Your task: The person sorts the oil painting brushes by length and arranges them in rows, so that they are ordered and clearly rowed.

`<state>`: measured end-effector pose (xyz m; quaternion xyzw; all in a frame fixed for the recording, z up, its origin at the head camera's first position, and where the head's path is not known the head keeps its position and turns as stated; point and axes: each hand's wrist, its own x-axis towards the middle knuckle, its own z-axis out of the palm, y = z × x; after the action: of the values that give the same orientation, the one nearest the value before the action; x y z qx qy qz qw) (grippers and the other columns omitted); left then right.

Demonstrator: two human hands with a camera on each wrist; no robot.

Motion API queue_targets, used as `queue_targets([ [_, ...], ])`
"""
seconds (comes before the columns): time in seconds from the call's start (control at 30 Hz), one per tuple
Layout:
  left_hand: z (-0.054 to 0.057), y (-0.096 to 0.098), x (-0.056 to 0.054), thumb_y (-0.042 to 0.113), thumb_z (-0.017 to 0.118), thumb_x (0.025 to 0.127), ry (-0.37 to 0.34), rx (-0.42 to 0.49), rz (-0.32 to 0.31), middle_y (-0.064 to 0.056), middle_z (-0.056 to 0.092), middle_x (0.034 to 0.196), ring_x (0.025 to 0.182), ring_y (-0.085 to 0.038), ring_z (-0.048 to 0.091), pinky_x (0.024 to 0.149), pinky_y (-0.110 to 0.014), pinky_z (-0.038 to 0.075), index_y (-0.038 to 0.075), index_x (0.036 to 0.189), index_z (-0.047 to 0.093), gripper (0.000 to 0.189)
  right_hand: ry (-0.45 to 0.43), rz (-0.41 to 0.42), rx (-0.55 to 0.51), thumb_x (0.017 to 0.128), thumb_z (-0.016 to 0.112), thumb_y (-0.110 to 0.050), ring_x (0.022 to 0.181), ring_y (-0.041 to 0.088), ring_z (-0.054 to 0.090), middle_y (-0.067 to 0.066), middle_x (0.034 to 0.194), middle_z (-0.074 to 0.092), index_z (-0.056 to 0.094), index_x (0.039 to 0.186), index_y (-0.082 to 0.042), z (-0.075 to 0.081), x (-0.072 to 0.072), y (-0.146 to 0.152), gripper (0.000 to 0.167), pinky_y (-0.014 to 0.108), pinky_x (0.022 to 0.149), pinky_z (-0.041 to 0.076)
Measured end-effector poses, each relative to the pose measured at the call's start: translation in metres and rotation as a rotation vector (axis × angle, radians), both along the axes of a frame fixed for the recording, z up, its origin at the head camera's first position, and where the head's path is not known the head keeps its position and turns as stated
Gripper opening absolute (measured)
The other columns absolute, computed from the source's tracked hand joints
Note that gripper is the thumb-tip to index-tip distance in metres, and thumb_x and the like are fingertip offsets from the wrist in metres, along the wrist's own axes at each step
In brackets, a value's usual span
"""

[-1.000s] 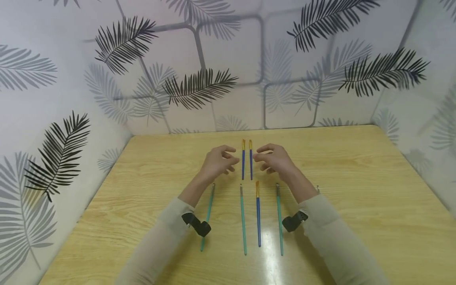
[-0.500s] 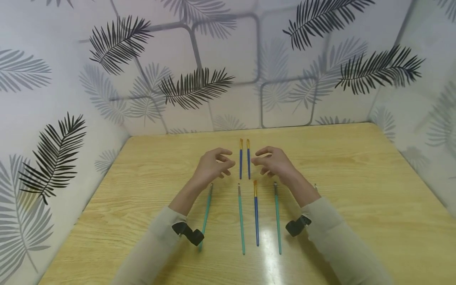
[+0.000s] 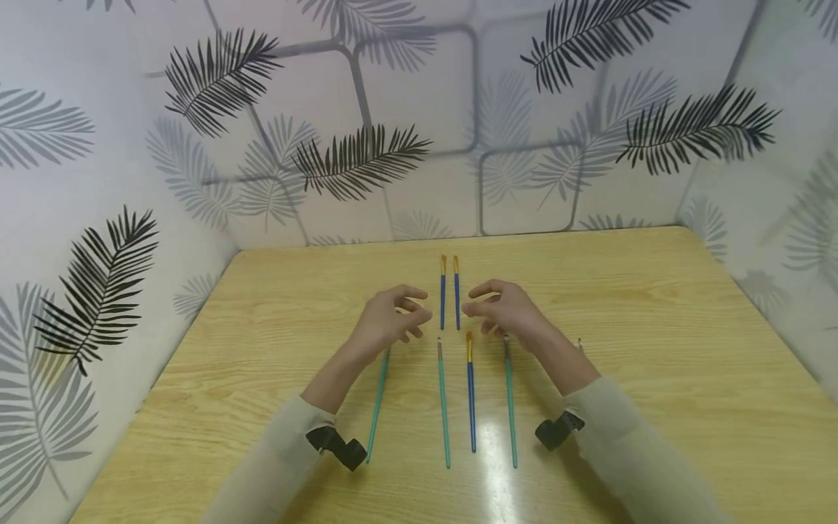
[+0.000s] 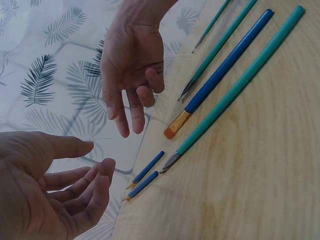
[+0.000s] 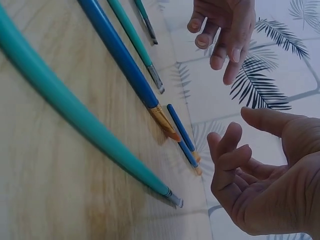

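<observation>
My left hand (image 3: pixel 390 319) hovers over the table with its fingers loosely bent and nothing in them. Facing it, my right hand (image 3: pixel 509 311) is likewise relaxed and empty. Between the two lie a pair of short blue paintbrushes, the left one (image 3: pixel 442 298) and the right one (image 3: pixel 457 298), side by side with bristles pointing away. Closer to me is a row: a green paintbrush (image 3: pixel 377 407) partly under my left hand, another green paintbrush (image 3: pixel 444 407), a longer blue paintbrush (image 3: pixel 471 400) and a green paintbrush (image 3: pixel 512 407) by my right wrist.
The wooden table (image 3: pixel 655 327) reaches back to a wall (image 3: pixel 419 196) papered with leaf patterns. A further brush tip (image 3: pixel 580 344) peeks out beside my right forearm, which hides its handle. Each wrist carries a small black camera, one on the left (image 3: pixel 337 445) and one on the right (image 3: pixel 559 429).
Both hands have drawn back slightly toward me, still apart and empty. My left hand now covers the tip of the leftmost green paintbrush. The brushes stay where they were.
</observation>
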<state>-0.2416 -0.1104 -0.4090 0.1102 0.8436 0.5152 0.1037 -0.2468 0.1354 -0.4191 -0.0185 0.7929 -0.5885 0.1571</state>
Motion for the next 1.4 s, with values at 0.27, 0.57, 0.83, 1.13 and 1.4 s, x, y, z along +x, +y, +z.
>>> queue_targets([
  [0.27,-0.003,-0.001,0.007,0.022,0.073,0.099,-0.007,-0.011,-0.009,-0.013,0.072,0.113,0.087,-0.036,0.075,0.076,-0.049,0.062,0.006,0.14,0.062,0.045,0.017,0.03,0.047,0.098,0.072,-0.026,0.071,0.019,0.063,0.021,0.126,0.067,0.054,0.142,0.001,-0.001,0.007,0.001,0.055,0.033,0.064,0.051],
  [0.57,-0.007,0.001,0.014,0.021,0.074,0.098,-0.025,-0.018,-0.037,-0.011,0.073,0.112,0.084,-0.033,0.075,0.075,-0.047,0.062,0.007,0.139,0.063,0.044,0.007,0.037,0.058,0.098,0.072,-0.029,0.076,0.022,0.064,0.019,0.126,0.068,0.054,0.143,-0.002,-0.006,0.013,0.006,0.055,0.034,0.066,0.051],
  [0.83,-0.006,0.004,0.027,0.02,0.073,0.099,-0.045,-0.01,-0.091,-0.01,0.073,0.113,0.085,-0.034,0.075,0.075,-0.046,0.062,0.007,0.139,0.063,0.044,-0.015,0.076,0.039,0.097,0.073,-0.025,0.072,0.022,0.063,0.021,0.123,0.07,0.054,0.142,-0.001,-0.003,0.028,0.008,0.054,0.031,0.061,0.049],
  [1.13,-0.007,0.005,0.04,0.022,0.072,0.099,-0.07,0.009,-0.11,-0.01,0.073,0.109,0.084,-0.032,0.074,0.074,-0.044,0.062,0.007,0.138,0.064,0.042,0.011,0.116,0.026,0.098,0.073,-0.026,0.065,0.021,0.059,0.024,0.117,0.071,0.054,0.141,0.001,-0.002,0.036,0.013,0.054,0.028,0.054,0.044],
  [1.4,-0.012,0.003,0.047,0.022,0.072,0.099,-0.075,0.017,-0.12,-0.008,0.073,0.108,0.083,-0.031,0.074,0.072,-0.042,0.061,0.008,0.137,0.064,0.042,-0.012,0.131,0.037,0.096,0.073,-0.023,0.064,0.021,0.06,0.019,0.112,0.072,0.058,0.136,-0.001,-0.005,0.041,0.014,0.048,0.026,0.051,0.039],
])
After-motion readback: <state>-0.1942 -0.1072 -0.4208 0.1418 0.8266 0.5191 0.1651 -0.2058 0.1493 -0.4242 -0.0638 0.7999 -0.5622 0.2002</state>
